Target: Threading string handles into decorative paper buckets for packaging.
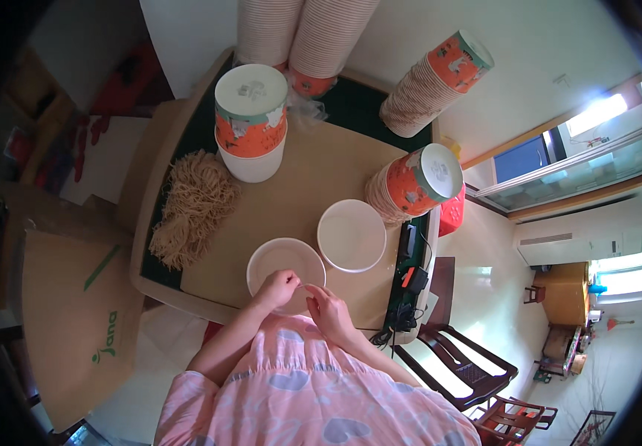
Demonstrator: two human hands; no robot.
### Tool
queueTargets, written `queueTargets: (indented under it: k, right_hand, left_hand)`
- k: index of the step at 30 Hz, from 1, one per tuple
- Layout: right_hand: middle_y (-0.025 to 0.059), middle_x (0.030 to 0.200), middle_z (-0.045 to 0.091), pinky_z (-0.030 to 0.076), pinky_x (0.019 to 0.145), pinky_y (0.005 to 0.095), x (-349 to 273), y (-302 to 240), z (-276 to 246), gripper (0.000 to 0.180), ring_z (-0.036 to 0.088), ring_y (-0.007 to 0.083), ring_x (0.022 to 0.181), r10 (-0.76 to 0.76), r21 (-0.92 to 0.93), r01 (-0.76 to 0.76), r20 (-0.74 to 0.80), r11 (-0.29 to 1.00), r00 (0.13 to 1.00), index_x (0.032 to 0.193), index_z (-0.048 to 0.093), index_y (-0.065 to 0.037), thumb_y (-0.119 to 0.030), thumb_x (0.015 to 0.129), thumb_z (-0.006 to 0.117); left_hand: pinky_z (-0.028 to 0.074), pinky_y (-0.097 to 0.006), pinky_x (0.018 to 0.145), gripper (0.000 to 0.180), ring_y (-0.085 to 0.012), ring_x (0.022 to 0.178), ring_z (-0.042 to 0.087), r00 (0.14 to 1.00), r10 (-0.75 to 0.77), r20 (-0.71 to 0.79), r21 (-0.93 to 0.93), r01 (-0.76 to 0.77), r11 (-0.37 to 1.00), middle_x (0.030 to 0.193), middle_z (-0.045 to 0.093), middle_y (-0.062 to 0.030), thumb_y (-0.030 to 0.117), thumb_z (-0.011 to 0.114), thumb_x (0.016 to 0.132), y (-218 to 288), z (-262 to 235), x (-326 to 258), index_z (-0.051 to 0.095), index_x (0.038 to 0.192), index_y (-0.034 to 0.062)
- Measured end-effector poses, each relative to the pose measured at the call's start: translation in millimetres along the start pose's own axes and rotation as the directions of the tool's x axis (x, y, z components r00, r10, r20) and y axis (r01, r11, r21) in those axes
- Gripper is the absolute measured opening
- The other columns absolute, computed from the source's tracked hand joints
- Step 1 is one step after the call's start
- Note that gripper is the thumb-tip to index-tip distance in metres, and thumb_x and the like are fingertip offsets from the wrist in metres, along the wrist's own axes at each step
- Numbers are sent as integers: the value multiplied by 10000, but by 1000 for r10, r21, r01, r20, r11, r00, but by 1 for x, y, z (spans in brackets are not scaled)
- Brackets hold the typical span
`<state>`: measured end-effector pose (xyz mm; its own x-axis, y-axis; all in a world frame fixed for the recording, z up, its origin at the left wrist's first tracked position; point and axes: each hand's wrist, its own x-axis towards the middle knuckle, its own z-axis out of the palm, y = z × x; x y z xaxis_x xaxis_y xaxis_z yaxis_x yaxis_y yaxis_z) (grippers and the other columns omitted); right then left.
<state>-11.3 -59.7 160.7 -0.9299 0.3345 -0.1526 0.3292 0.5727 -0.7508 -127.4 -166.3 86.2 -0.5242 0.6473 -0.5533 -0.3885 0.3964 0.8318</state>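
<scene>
At the table's near edge stands a white paper bucket [269, 256], its open mouth facing up. My left hand [280, 288] is closed in a pinch over its near side. Close by on the right, my right hand [328, 312] is bent inward, thumb and fingers together at the rim. Between the fingertips there may be something thin, too small to make out. Touching or nearly touching this bucket is a second open white bucket [351, 236]. A heap of tan paper twine [196, 208] lies to the left on the table.
Upside-down orange-and-white paper buckets form stacks at the back left [251, 126], the right [414, 182] and the far right [436, 85]. Tall bagged stacks [332, 37] stand behind. Power strips with cables [409, 279] line the right edge. A cardboard box [76, 320] stands left, a dark wooden chair [458, 364] right.
</scene>
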Motion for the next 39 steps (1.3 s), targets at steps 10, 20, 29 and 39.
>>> queueTargets:
  k: [10,20,29,39]
  right_hand:
    - [116,833,609,500,599,379,3,16,3,109,615,299,706,-6,39,9,-67,999,998,885,607,-50,-129,816,638]
    - [103,802,596,489,565,291,-5,17,-4,74,603,220,650,-56,95,69,-136,993,989,843,635,-20,-52,789,674]
    - [107,834,631,496,605,287,-13,19,-2,118,621,221,744,-18,215,49,-146,975,989,899,641,-24,-11,783,660]
    - [98,852,640,497,651,270,-17,28,-1,127,621,184,736,15,274,41,-201,961,980,917,645,-8,10,791,646]
  left_hand:
    - [412,-263,528,202,-85,552,502,981,73,182,292,-125,948,583,559,-5,152,532,883,18,-2,-17,639,780,16]
    - [362,-218,485,289,-54,538,459,969,-20,247,34,12,999,606,526,20,227,493,940,18,-1,-23,637,811,12]
    - [476,-248,553,191,-115,627,579,971,-156,180,-455,222,862,735,605,-50,209,469,947,9,14,-3,562,915,45]
    - [254,-208,367,200,-33,423,355,936,-264,233,-201,312,929,573,459,46,231,544,906,16,8,5,603,849,49]
